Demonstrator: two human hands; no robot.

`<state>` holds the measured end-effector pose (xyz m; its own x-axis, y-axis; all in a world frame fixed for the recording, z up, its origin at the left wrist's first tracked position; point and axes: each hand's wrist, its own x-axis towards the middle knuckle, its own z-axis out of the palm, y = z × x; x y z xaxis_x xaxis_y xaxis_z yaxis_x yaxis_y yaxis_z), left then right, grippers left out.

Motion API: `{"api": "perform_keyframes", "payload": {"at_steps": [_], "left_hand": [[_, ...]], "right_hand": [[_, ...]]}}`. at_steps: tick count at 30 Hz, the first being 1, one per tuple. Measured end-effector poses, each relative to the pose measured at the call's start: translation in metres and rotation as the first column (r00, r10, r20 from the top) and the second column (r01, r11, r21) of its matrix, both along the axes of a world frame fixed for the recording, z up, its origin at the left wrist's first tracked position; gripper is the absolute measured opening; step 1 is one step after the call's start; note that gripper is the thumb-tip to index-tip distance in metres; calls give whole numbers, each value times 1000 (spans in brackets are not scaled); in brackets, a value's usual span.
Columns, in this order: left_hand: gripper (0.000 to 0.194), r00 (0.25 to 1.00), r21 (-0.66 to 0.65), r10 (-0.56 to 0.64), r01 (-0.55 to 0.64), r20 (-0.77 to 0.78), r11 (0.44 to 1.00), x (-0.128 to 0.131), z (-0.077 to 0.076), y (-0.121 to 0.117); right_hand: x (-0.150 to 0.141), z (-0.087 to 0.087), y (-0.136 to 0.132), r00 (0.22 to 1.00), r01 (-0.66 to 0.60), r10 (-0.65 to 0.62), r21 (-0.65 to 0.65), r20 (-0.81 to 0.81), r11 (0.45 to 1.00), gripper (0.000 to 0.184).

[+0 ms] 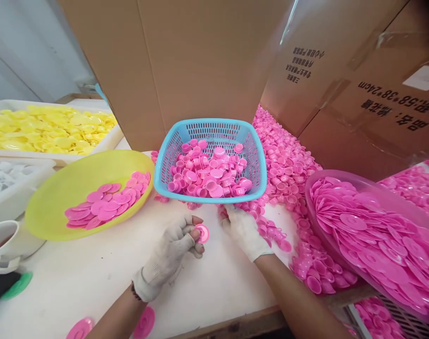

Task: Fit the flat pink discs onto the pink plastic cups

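Note:
My left hand (172, 247), in a white glove with bare fingertips, pinches a small round pink plastic disc (202, 233) with a raised ring at its centre. To its right, my gloved right hand (243, 228) reaches to the front rim of a blue basket (210, 199). Its fingers are curled by the pink pieces under that rim; what they hold, if anything, is hidden. Small pink toy cups (214, 172), some with flat round pieces on them, lie heaped in the basket. Loose pink cups (283, 174) spread behind and right of it.
A yellow bowl (44, 207) with pink discs stands left, a pink basin (316, 181) full of discs right. Trays of yellow pieces (55, 127) and white pieces (9, 176) are far left, near a white mug (20, 240). Cardboard (200, 61) rises behind the basket.

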<state>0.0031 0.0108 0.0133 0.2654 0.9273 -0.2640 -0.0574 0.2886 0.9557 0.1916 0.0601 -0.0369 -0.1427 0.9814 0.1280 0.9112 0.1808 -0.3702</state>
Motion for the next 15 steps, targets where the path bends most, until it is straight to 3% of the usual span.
{"api": "perform_keyframes", "payload": {"at_steps": [2, 4, 6, 8, 10, 15], "left_hand": [[20, 997, -4, 29, -29, 67, 1000, 4, -3, 1], [21, 995, -22, 86, -85, 51, 996, 4, -8, 1], [25, 988, -52, 157, -157, -8, 986, 2, -13, 0], [33, 980, -56, 187, -191, -62, 980, 1, -19, 0], [35, 980, -7, 173, -175, -99, 985, 2, -24, -1], [31, 951, 263, 109, -31, -288, 964, 4, -33, -9]], "right_hand": [[4, 1, -3, 974, -55, 37, -72, -225, 996, 24], [5, 6, -11, 864, -163, 51, -181, -501, 970, 19], [1, 13, -21, 746, -268, 49, -233, -664, 935, 16], [-7, 18, -30, 721, -294, 98, -174, -686, 940, 11], [-14, 19, -36, 760, -269, 162, -79, -629, 960, 8], [-21, 11, -42, 809, -235, 205, 17, -551, 972, 8]]}}
